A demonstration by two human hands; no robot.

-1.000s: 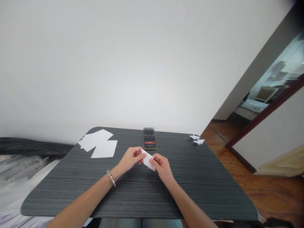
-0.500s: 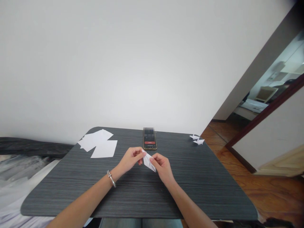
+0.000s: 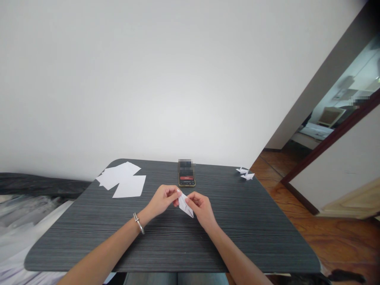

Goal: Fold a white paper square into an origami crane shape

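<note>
A small piece of white folded paper [image 3: 185, 206], long and kite-shaped with a slit toward its lower end, is held between both hands above the dark table. My left hand [image 3: 165, 198] pinches its upper left tip between thumb and fingers. On its right edge, near the middle, my right hand [image 3: 201, 206] grips with the thumb on top and the fingers curled behind. The lower point of the paper sticks out free toward me. A silver bracelet [image 3: 138, 223] circles my left wrist.
Behind my hands a phone [image 3: 187, 174] stands on the dark wood-grain table [image 3: 148, 249]. White paper sheets [image 3: 129, 187] lie at the back left. Two folded paper cranes [image 3: 247, 176] sit at the back right. A white wall [image 3: 178, 87] rises behind the table.
The folded paper has tilted slightly, its lower point a little nearer me. Both hands keep their hold, and the right has shifted slightly up along the edge.
</note>
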